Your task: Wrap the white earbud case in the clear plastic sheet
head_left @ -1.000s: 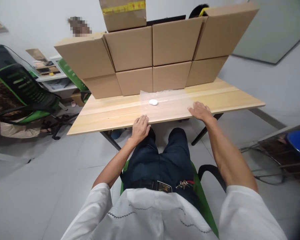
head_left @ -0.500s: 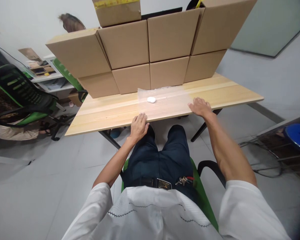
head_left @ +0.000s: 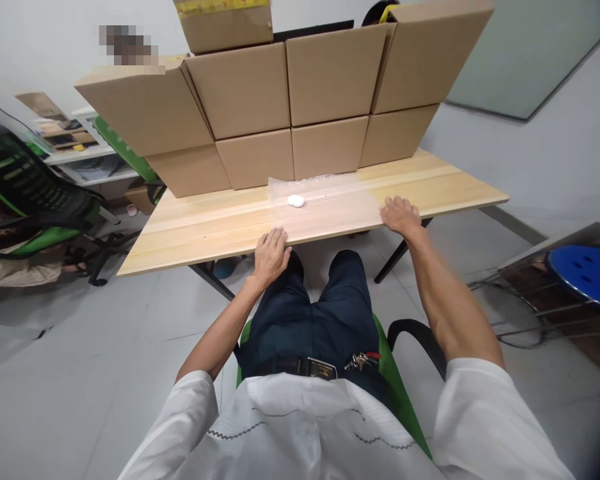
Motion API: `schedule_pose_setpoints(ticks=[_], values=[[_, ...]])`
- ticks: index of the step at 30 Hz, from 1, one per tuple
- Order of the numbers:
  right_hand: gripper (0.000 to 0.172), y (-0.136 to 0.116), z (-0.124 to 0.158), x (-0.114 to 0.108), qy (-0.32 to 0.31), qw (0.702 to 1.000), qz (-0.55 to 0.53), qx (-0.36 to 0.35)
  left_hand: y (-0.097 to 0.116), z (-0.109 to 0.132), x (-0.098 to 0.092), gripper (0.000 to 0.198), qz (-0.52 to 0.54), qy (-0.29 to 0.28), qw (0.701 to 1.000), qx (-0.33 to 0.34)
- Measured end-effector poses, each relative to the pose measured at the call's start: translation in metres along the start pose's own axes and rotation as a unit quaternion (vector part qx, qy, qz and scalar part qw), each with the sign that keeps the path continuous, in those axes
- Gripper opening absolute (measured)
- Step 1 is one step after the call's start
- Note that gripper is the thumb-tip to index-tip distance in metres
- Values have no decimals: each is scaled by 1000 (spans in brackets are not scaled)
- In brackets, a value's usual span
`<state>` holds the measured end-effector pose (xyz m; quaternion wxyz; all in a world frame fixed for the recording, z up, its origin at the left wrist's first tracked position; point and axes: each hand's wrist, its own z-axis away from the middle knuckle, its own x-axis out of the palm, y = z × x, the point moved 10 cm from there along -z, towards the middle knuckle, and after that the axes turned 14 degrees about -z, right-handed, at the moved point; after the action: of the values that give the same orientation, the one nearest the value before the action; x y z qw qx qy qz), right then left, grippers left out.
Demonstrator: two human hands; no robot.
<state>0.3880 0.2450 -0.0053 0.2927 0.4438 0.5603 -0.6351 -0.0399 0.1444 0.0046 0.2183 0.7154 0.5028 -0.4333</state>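
A small white rounded oval object [head_left: 295,201] lies on a thin, clear plastic sheet or bag [head_left: 337,210], which is spread flat on the wooden table [head_left: 175,233]. My left hand [head_left: 272,255] rests on the table's front edge by the near left corner of the plastic, palm down with fingers stretched out. At the right side of the plastic, my right hand [head_left: 400,215] lies on the front edge, its fingers spread and slightly bent. Neither hand shows anything in its grasp. The white object sits beyond my left hand, touched by neither.
Cardboard boxes [head_left: 240,93] stand stacked in two rows along the table's back, with a taped box [head_left: 225,27] on top. A blue stool [head_left: 587,273] is at the right, a green and black chair [head_left: 25,193] at the left. Part of a person's blurred head shows behind the boxes.
The view has shifted slightly, so the table and boxes appear farther left. My right hand sits a little farther right along the table edge. The white object and plastic have not visibly moved.
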Motion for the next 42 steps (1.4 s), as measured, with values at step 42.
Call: schedule_pose_setpoints(ticks=[42], values=[[88,-169,8,72,-107,978,-17,-180,-2,-1,4,51,3,-23,1000,-5]])
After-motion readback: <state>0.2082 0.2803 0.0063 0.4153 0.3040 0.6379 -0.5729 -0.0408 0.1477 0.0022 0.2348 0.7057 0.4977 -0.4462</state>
